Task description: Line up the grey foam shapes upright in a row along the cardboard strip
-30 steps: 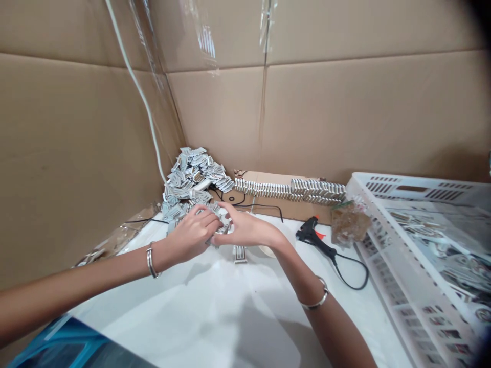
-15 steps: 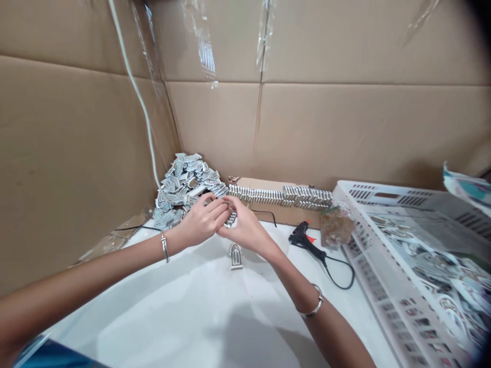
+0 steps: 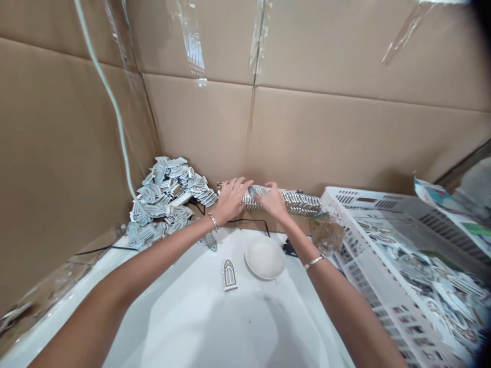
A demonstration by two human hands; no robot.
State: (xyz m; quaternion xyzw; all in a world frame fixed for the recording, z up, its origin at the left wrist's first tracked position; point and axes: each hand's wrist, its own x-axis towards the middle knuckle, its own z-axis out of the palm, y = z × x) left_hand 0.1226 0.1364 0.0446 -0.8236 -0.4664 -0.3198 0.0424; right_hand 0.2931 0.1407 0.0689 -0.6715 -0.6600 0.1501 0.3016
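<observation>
Both my hands are at the left end of a long row of small silver-and-white arched pieces point(image 3: 286, 199) standing on edge on a cardboard strip point(image 3: 268, 222). My left hand point(image 3: 231, 200) rests at the row's end, fingers spread. My right hand point(image 3: 271, 200) lies over the row, fingertips on its pieces. Whether either hand grips a piece is hidden. A heap of similar pieces point(image 3: 163, 199) lies to the left. One arched piece point(image 3: 229, 275) lies flat on the white table point(image 3: 184, 312) below my hands.
A white dish point(image 3: 264, 257) stands near my right forearm, which mostly hides a black glue gun point(image 3: 289, 249). A white slatted crate point(image 3: 383, 240) full of printed pieces is at the right, with a small plastic bag point(image 3: 327, 234) beside it. Cardboard walls point(image 3: 307, 138) rise behind.
Both hands have moved from in front of the heap's edge onto the row, further back. The view has shifted, showing the white dish, and my right forearm now covers the glue gun.
</observation>
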